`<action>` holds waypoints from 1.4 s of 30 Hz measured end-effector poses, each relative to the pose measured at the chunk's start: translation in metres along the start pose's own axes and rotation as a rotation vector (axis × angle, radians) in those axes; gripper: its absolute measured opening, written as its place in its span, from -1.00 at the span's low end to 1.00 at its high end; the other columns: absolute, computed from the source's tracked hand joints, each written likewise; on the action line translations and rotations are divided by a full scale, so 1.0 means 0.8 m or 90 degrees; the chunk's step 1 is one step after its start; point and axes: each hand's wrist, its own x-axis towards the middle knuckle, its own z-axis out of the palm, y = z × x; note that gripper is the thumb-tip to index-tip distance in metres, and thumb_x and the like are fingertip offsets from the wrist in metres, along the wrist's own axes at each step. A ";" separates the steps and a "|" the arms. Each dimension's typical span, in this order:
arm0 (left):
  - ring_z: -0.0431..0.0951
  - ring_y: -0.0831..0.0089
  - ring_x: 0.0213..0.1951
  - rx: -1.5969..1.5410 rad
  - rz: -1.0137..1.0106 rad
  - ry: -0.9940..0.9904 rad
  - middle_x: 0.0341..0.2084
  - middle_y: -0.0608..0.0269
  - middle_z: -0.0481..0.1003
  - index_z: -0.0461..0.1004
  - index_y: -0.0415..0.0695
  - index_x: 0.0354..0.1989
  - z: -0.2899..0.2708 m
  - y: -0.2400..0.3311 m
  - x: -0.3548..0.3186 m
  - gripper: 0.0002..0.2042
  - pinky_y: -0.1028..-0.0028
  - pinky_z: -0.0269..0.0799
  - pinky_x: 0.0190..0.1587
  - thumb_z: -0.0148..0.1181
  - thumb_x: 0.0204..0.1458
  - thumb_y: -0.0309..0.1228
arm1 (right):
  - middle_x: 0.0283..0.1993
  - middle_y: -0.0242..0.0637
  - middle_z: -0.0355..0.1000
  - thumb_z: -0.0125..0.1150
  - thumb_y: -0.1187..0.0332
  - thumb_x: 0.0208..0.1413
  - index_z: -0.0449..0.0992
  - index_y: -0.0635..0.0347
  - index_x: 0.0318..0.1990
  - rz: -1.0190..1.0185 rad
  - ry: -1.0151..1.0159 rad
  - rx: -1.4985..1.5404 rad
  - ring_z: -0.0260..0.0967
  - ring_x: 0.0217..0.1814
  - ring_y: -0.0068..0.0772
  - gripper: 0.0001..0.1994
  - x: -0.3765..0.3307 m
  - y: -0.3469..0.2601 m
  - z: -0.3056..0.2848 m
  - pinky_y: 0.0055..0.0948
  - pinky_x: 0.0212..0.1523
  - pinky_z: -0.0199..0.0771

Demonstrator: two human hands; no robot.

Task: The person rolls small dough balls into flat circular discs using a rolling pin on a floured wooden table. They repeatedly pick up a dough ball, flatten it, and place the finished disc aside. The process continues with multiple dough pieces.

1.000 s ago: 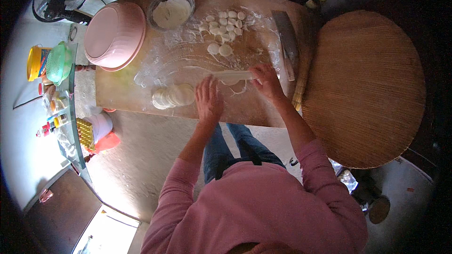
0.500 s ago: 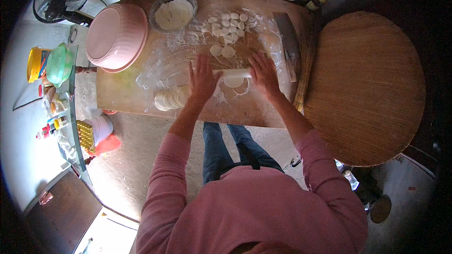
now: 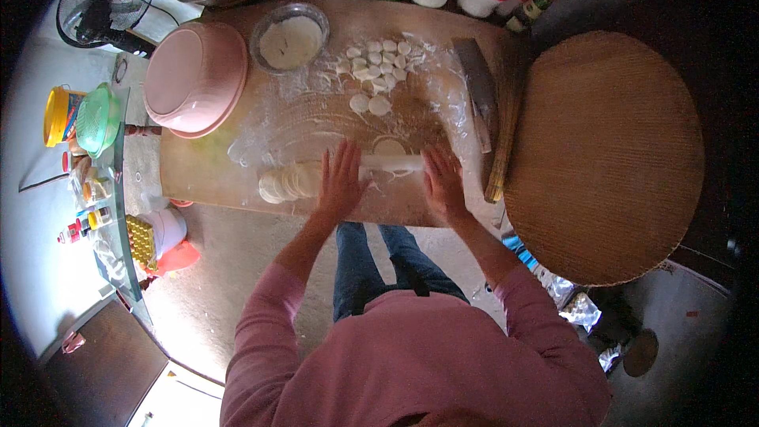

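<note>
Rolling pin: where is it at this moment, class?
In the head view, the rolling pin lies on the right half of the wooden board, between the left hand and right hand, right of the overlapping dough wrappers.

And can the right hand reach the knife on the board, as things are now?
Probably yes: only floury board shows between the right hand and the knife. But that hand is on the rolling pin and would need to leave it.

I count two hands, a left hand [image 3: 341,183] and a right hand [image 3: 444,182], on one rolling pin [image 3: 393,163]. Beyond the pin: one thin dough round [image 3: 387,146], two small discs [image 3: 379,105], over a dozen lumps [image 3: 378,63], one flour bowl [image 3: 254,39]. Left of it, one overlapping row of rounds [image 3: 288,183]; right, one woven disc [image 3: 609,158].
</note>
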 end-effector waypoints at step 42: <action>0.44 -0.08 0.03 -0.142 -0.168 0.133 -0.05 -0.14 0.44 0.46 -0.21 -0.05 0.038 0.064 0.056 -0.74 0.00 0.37 0.06 0.16 0.13 -0.38 | 0.03 0.06 0.37 0.27 0.32 0.21 0.37 0.27 0.18 0.237 0.017 0.216 0.31 0.14 0.14 -0.57 -0.045 -0.009 -0.044 0.00 0.13 0.37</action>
